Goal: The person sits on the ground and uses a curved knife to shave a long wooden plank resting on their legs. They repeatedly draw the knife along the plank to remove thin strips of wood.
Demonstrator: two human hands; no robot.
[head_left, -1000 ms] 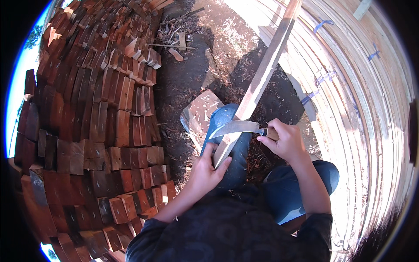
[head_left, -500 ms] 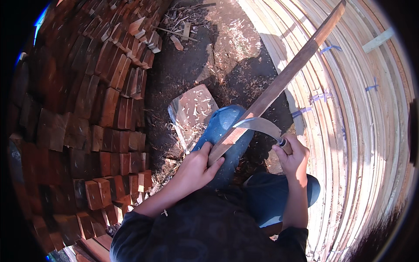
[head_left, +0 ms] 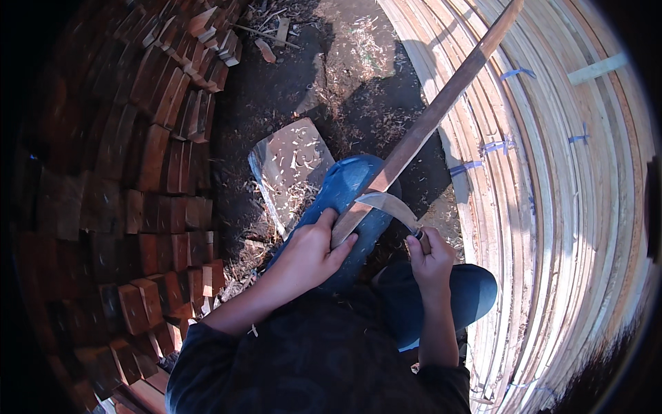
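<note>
A long, narrow wooden board (head_left: 434, 114) slants from my lap up toward the far right. Its near end is gripped by my left hand (head_left: 314, 252), thumb on one side and fingers on the other. The board rests across my raised knee (head_left: 358, 172) in blue trousers. My right hand (head_left: 432, 255) is closed round the short handle of a sickle (head_left: 393, 205). The curved blade lies against the board, its tip over the near part just beyond my left hand. A paler patch shows on the wood beside the blade.
Reddish cut timbers (head_left: 155, 159) are stacked on the left. Long pale boards (head_left: 545, 207), marked with purple ties (head_left: 498, 146), lie along the right. On the dark ground, a flat slab (head_left: 296, 155) is strewn with shavings, and small wood scraps (head_left: 265, 50) lie farther off.
My right hand has drawn the sickle nearer to me and leftward along the board, toward my left hand. The left hand keeps its grip. The whole view has shifted slightly.
</note>
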